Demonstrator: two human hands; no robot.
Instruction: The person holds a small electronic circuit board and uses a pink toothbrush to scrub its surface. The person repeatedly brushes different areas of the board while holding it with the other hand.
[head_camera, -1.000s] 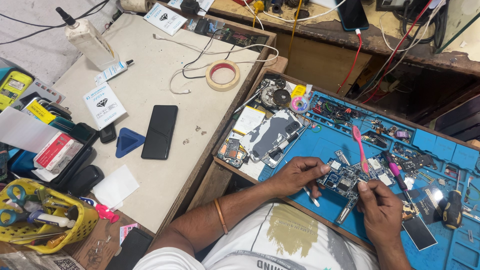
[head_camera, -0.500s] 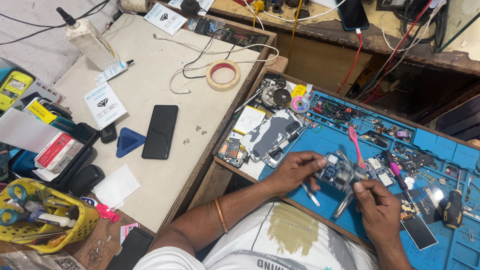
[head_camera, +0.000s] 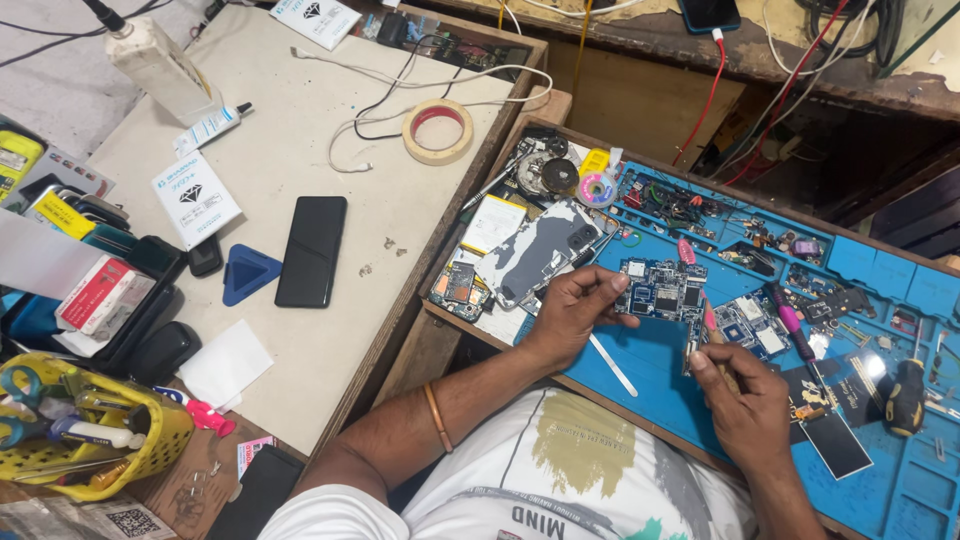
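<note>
My left hand grips a small blue phone circuit board by its left edge, lifted just above the blue repair mat. My right hand pinches a thin tool with a pink handle, its tip at the board's right side. A metal tweezer lies on the mat below the board. A phone back frame rests just left of my left hand.
The mat's trays hold several small parts, screwdrivers and another board. On the grey table to the left lie a black phone, a blue triangular pick, a tape roll, a white cable and a yellow basket of tools.
The circuit board has been raised and turned flatter toward the camera in my left hand. My right hand brought the pink-handled tool up to its right edge.
</note>
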